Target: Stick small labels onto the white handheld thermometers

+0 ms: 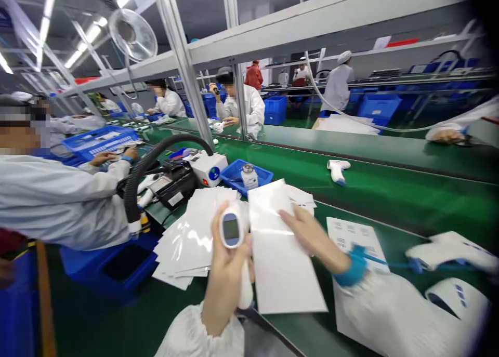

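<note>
My left hand (228, 274) is wrapped round a white handheld infrared thermometer (244, 284), its small grey screen facing me. Just right of it is a glossy white sheet (286, 263), tilted over the bench. My right hand (310, 235) grips this sheet at its right edge, the front digits lying on its face and the others partly hidden. A blue band circles the right wrist. Behind the left hand lies a fanned stack of white sheets (187, 237). Under my right forearm rests a sheet with printed labels (356, 237).
Another thermometer (337, 171) lies on the green conveyor belt (390, 190). White thermometer shells (452, 250) sit at the right. A blue tray (263, 176) holds a metal-capped bottle (249, 176). A black hose (134, 175) arches by a white box (208, 167). A co-worker (58, 201) sits at left.
</note>
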`<action>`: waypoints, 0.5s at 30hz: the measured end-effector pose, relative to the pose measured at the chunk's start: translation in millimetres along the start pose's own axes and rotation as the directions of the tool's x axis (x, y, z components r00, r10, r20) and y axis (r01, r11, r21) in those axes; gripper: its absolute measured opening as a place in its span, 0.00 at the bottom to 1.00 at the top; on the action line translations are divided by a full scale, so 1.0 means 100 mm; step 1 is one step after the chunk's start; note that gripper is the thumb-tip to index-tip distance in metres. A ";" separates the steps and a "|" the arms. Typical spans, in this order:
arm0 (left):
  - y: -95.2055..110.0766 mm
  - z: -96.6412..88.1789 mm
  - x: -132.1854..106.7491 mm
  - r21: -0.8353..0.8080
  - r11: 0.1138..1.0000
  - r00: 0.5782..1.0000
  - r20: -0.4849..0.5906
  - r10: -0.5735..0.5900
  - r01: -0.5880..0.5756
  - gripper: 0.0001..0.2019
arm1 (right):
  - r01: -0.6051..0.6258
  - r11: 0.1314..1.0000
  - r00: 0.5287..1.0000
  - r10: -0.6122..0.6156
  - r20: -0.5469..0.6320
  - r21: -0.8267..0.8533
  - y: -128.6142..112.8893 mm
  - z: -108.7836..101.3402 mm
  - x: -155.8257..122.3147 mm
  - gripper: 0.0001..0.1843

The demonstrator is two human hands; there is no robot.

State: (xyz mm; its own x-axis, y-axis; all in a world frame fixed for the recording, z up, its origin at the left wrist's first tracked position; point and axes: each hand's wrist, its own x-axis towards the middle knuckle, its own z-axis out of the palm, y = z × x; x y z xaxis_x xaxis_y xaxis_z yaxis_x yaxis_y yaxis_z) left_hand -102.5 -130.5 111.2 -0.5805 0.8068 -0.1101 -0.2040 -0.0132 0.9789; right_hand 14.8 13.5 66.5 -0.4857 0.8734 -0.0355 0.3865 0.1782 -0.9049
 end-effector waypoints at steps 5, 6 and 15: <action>0.03 -1.20 0.10 0.168 0.969 0.851 -0.467 0.240 -0.181 0.41 | 0.009 0.999 0.987 -0.001 0.163 -0.047 -0.27 1.18 0.66 0.15; 0.00 -1.48 0.14 0.220 0.968 0.808 -0.545 0.223 -0.119 0.42 | 0.012 0.997 0.984 0.000 0.176 -0.071 -0.30 1.30 0.72 0.17; -0.28 -2.54 0.81 0.298 0.941 0.762 -0.643 0.073 0.161 0.19 | 0.264 0.943 0.949 -0.216 0.228 -0.203 -0.38 0.93 0.30 0.18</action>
State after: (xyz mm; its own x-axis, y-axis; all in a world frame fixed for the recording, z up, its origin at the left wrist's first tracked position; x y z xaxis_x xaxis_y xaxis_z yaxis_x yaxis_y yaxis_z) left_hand -344.0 -214.4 31.4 -0.9643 0.2343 -0.1232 -0.0507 0.2935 0.9546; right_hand -86.7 -9.5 60.3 -0.7234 0.6873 0.0655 0.3956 0.4904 -0.7765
